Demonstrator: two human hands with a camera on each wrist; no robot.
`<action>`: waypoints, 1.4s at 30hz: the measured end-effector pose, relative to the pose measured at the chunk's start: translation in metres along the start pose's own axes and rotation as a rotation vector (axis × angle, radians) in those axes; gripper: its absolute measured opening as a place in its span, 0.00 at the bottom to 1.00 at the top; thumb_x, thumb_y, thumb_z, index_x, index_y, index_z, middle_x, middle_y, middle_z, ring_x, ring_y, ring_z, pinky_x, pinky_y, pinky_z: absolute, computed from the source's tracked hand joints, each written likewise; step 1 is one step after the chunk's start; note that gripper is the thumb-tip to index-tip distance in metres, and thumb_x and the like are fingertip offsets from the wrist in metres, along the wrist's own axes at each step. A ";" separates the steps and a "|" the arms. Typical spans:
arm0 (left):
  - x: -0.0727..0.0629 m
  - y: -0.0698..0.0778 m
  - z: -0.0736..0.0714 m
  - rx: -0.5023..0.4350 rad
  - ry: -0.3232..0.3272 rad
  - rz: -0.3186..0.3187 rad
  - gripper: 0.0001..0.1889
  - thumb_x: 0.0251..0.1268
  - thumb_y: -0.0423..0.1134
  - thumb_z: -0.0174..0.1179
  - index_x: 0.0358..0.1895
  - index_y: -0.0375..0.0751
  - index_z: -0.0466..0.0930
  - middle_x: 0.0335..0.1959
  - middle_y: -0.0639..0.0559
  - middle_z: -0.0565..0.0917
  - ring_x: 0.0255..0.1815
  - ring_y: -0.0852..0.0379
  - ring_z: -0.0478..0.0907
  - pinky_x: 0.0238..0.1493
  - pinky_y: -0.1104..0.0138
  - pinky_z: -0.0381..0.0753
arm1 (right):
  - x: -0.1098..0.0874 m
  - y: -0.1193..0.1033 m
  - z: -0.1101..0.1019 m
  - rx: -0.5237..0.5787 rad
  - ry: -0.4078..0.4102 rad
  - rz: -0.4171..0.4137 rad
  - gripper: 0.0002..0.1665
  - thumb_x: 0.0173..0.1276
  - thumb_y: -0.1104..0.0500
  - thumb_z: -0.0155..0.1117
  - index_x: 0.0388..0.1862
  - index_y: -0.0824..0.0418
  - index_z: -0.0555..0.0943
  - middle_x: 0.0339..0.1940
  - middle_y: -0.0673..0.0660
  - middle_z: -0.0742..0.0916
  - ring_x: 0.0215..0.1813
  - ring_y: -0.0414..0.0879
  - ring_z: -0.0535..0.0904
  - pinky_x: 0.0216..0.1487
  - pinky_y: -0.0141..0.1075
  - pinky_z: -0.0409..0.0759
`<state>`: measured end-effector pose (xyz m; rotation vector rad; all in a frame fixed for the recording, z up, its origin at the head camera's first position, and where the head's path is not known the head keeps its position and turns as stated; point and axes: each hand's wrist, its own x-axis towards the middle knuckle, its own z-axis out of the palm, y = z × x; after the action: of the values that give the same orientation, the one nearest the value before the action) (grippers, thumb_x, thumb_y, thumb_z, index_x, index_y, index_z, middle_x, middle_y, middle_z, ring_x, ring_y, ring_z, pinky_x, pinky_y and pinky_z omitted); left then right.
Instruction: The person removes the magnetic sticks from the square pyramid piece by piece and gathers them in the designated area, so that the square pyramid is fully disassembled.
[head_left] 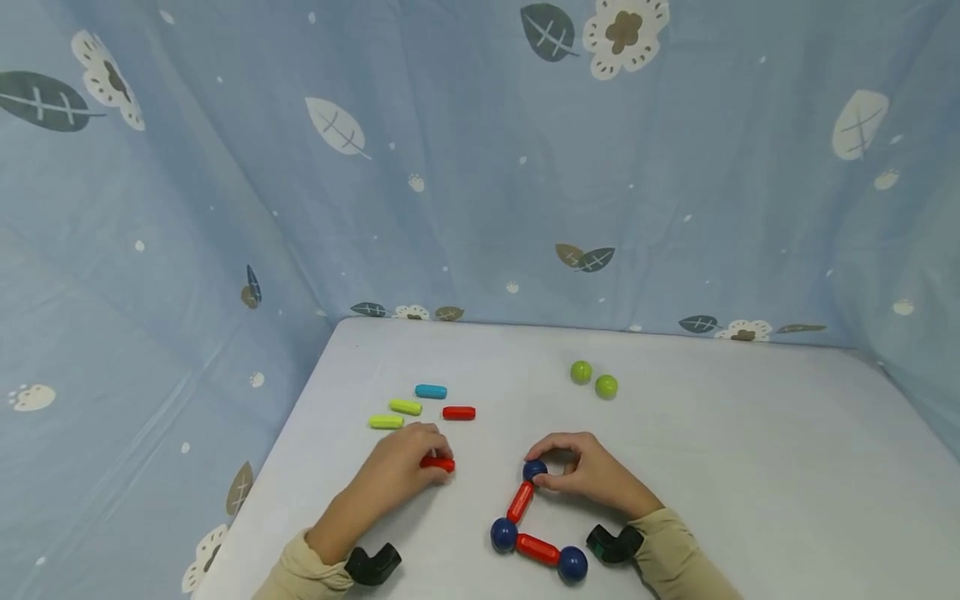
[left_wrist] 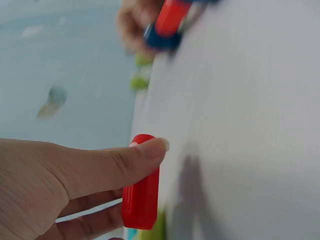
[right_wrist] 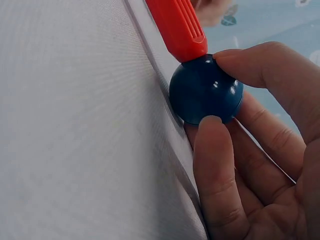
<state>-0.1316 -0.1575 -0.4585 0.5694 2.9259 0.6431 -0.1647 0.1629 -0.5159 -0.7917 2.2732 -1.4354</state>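
Note:
Between thumb and fingers, my left hand (head_left: 401, 465) pinches a red rod (left_wrist: 143, 195), its end poking out past the fingertips. My right hand (head_left: 592, 471) grips a dark blue ball (right_wrist: 202, 92) between thumb and index finger. That ball joins a red rod (head_left: 521, 502), which runs down to a second blue ball (head_left: 504, 535). From there another red rod (head_left: 538, 549) leads to a third blue ball (head_left: 573, 565), so the joined pieces form an angle on the table. The held rod is apart from this chain.
Left of centre lie a blue rod (head_left: 431, 391), a loose red rod (head_left: 459, 412) and two yellow-green rods (head_left: 406, 407). Two green balls (head_left: 581, 372) sit farther back. A patterned blue curtain (head_left: 480, 167) stands behind the white table (head_left: 750, 467).

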 end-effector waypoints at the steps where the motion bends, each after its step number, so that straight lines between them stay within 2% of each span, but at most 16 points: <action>1: -0.004 -0.007 -0.006 0.008 0.026 -0.037 0.09 0.53 0.38 0.79 0.34 0.54 0.88 0.32 0.64 0.82 0.35 0.65 0.74 0.38 0.67 0.77 | 0.000 0.000 -0.001 0.004 -0.002 -0.003 0.16 0.65 0.52 0.77 0.51 0.48 0.87 0.51 0.51 0.89 0.36 0.37 0.78 0.27 0.27 0.76; 4: -0.015 -0.029 -0.020 0.026 0.078 -0.134 0.11 0.50 0.36 0.80 0.33 0.54 0.89 0.31 0.64 0.82 0.35 0.64 0.74 0.39 0.65 0.76 | -0.001 -0.001 -0.002 0.016 -0.005 -0.007 0.16 0.65 0.53 0.77 0.51 0.49 0.87 0.52 0.51 0.89 0.37 0.37 0.78 0.27 0.27 0.77; 9: -0.028 -0.057 -0.033 0.062 0.097 -0.202 0.11 0.50 0.33 0.80 0.34 0.51 0.89 0.33 0.59 0.84 0.39 0.59 0.78 0.43 0.59 0.81 | -0.003 -0.001 -0.002 0.025 -0.003 -0.013 0.16 0.65 0.53 0.76 0.51 0.50 0.87 0.52 0.52 0.89 0.42 0.35 0.79 0.28 0.28 0.78; 13: -0.031 -0.069 -0.035 0.057 0.085 -0.243 0.11 0.51 0.33 0.79 0.35 0.50 0.89 0.36 0.56 0.86 0.43 0.54 0.81 0.46 0.55 0.84 | -0.004 0.000 0.000 0.025 -0.001 -0.007 0.16 0.65 0.53 0.77 0.51 0.49 0.87 0.52 0.52 0.89 0.46 0.34 0.80 0.29 0.29 0.80; 18: -0.030 -0.074 -0.034 0.042 0.097 -0.260 0.11 0.51 0.35 0.79 0.38 0.48 0.91 0.39 0.53 0.87 0.45 0.51 0.82 0.47 0.52 0.84 | -0.003 0.000 0.000 0.018 0.007 -0.005 0.16 0.65 0.54 0.77 0.51 0.48 0.87 0.52 0.51 0.89 0.47 0.34 0.80 0.31 0.29 0.81; 22: -0.031 -0.076 -0.032 0.046 0.107 -0.269 0.12 0.51 0.35 0.79 0.40 0.48 0.91 0.41 0.51 0.88 0.46 0.50 0.82 0.49 0.50 0.84 | -0.002 -0.001 -0.001 0.009 0.004 -0.004 0.16 0.65 0.53 0.77 0.51 0.48 0.87 0.52 0.50 0.89 0.48 0.35 0.80 0.33 0.30 0.81; 32: -0.033 -0.072 -0.035 0.045 0.143 -0.235 0.13 0.51 0.36 0.80 0.42 0.45 0.91 0.40 0.52 0.89 0.45 0.52 0.83 0.48 0.52 0.84 | -0.001 0.003 0.001 0.037 -0.007 -0.022 0.17 0.65 0.55 0.77 0.52 0.50 0.87 0.52 0.52 0.89 0.47 0.35 0.80 0.32 0.29 0.82; 37: -0.032 -0.057 -0.037 0.014 0.149 -0.212 0.11 0.53 0.38 0.79 0.40 0.47 0.90 0.38 0.55 0.88 0.43 0.56 0.82 0.47 0.56 0.84 | -0.001 0.002 0.001 0.035 -0.009 -0.028 0.17 0.65 0.55 0.77 0.52 0.49 0.86 0.52 0.51 0.89 0.48 0.35 0.80 0.33 0.30 0.83; 40: -0.029 -0.042 -0.032 -0.050 0.154 -0.158 0.09 0.57 0.40 0.77 0.39 0.48 0.89 0.36 0.57 0.87 0.38 0.61 0.80 0.44 0.62 0.82 | -0.001 0.002 0.001 0.037 -0.014 -0.025 0.18 0.64 0.55 0.78 0.52 0.49 0.86 0.53 0.52 0.89 0.49 0.35 0.80 0.34 0.31 0.84; 42: -0.027 -0.031 -0.024 -0.116 0.134 -0.119 0.09 0.59 0.41 0.76 0.41 0.49 0.88 0.34 0.60 0.86 0.36 0.64 0.78 0.42 0.66 0.82 | -0.001 0.003 0.001 0.035 -0.017 -0.023 0.18 0.64 0.54 0.78 0.53 0.49 0.86 0.54 0.52 0.89 0.50 0.35 0.80 0.36 0.32 0.85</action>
<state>-0.1214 -0.2026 -0.4498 0.3499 2.9904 0.8605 -0.1640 0.1638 -0.5186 -0.8190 2.2269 -1.4693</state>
